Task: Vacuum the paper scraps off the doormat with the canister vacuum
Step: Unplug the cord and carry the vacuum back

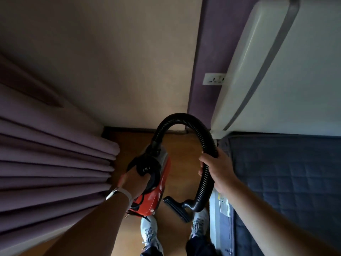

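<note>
Left hand [137, 182] seemingly grips the canister vacuum [159, 188] hanging beneath it; right hand [216, 170] clasps the hose [184, 118].

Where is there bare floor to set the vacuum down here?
The wood floor is bare ahead, bordered by the curtain, the baseboard and the bed. It is crowded by the shoes, where the floor nozzle, the canister vacuum and the hose are.

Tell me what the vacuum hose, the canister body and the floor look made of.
Hose: likely flexible black plastic, closely ribbed and bent in an arch. Canister body: glossy red hard plastic, by its sheen. Floor: smooth brown wood or laminate; cannot tell which.
</note>
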`<state>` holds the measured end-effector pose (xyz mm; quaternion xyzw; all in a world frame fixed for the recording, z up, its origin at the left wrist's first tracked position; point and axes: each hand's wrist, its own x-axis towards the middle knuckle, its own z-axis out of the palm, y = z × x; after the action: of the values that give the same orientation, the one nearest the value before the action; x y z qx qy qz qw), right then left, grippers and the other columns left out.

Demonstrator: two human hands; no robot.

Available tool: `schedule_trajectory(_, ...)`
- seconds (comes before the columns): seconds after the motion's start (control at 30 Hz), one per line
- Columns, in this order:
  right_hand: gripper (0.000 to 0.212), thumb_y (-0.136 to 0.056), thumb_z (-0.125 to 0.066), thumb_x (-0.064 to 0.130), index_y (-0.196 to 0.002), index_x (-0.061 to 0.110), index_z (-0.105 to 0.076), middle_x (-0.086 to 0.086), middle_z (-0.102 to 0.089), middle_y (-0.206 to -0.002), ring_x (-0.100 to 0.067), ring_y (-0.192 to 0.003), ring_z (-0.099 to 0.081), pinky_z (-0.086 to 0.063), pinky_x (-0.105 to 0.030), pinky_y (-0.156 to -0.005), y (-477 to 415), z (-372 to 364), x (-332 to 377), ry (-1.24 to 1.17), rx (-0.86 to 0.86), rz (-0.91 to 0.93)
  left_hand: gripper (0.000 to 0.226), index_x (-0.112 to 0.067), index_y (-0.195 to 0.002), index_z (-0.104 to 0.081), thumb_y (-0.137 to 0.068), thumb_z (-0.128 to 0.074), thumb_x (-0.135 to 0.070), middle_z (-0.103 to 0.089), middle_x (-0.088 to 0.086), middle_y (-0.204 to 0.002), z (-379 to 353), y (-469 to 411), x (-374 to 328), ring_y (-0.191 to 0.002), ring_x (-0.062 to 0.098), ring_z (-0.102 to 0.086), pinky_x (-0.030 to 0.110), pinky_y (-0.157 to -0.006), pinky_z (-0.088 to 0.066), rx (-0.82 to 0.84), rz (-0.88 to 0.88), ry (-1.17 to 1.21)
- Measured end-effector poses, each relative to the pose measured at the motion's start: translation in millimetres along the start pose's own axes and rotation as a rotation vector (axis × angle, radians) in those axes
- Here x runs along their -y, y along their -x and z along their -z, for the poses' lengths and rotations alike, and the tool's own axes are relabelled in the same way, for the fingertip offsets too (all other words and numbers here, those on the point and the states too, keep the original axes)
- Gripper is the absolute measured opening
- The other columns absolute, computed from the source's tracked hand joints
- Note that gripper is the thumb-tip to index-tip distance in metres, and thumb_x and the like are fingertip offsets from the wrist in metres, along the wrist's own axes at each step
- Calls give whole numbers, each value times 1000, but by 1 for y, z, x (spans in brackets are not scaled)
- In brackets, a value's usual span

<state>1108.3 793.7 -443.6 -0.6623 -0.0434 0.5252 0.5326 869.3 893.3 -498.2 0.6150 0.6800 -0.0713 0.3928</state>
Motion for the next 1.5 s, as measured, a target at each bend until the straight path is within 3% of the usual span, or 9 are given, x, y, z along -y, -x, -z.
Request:
schedule_trajectory(0.13,16,-81,-59,-8,-87,6,-54,-10,-50,-59,-21,-45,-47,-44,-30,-48,-60,3,-19,69,16,-42,25,-26,-102,-63,-78,-62,-32,-69,6,-91,-36,-57,12,-82,28,-63,36,-77,-53,18,46,10)
schedule_trajectory(0.33,17,-80,-62,-7,-79,8,-53,-10,-49,-54,-21,-44,-46,-41,-30,-47,-144,1,-52,255,-59,70,3,-22,-87,-58,-86,-61,-22,-58,0,-67,-106,-140,26,-56,17,-53,24,-48,-34,89,24,44)
schedule_trajectory(0.5,14,-77,-63,-1,-81,11,-57,-4,-52,-56,-19,-48,-50,-43,-28,-47,-201,2,-78,379,-81,166,12,-25,-91,-62,-79,-62,-21,-66,2,-75,-162,-198,37,-69,23,-63,36,-65,-55,99,-18,135)
schedule_trajectory(0.63,12,-73,-67,9,-81,15,-60,-1,-57,-60,-16,-48,-56,-48,-32,-51,-246,-3,-106,470,-136,245,6,-25,-82,-60,-82,-61,-19,-67,8,-72,-200,-231,36,-60,25,-60,35,-54,-47,136,-20,187)
schedule_trajectory(0.7,12,-75,-66,11,-82,17,-60,-1,-59,-63,-16,-50,-57,-50,-35,-55,-267,0,-122,468,-147,256,9,-26,-87,-61,-81,-61,-20,-68,7,-74,-218,-245,35,-62,25,-64,38,-55,-51,122,-16,212)
schedule_trajectory(0.9,14,-78,-66,10,-82,20,-57,4,-57,-57,-14,-49,-56,-47,-32,-50,-328,12,-165,501,-191,295,8,-24,-87,-61,-84,-60,-17,-64,8,-66,-264,-276,36,-48,19,-52,25,-41,-36,152,-10,303)
schedule_trajectory(1.2,20,-73,-66,30,-89,31,-55,7,-58,-72,-14,-62,-58,-47,-31,-54,-395,24,-234,630,-223,332,9,-14,-72,-55,-80,-57,-11,-51,4,-52,-311,-301,51,-44,20,-50,26,-43,-36,138,11,390)
schedule_trajectory(1.4,19,-78,-69,25,-92,25,-57,10,-55,-70,-5,-57,-53,-44,-25,-53,-425,31,-266,578,-288,299,7,-19,-72,-54,-76,-58,-15,-55,-1,-50,-329,-309,49,-37,16,-52,21,-38,-36,27,-64,350)
schedule_trajectory(1.5,20,-79,-70,23,-93,26,-55,11,-53,-69,3,-49,-50,-41,-18,-48,-425,34,-274,584,-273,267,7,-19,-71,-55,-76,-60,-19,-59,-3,-55,-327,-306,53,-45,15,-56,23,-42,-39,-24,-68,277)
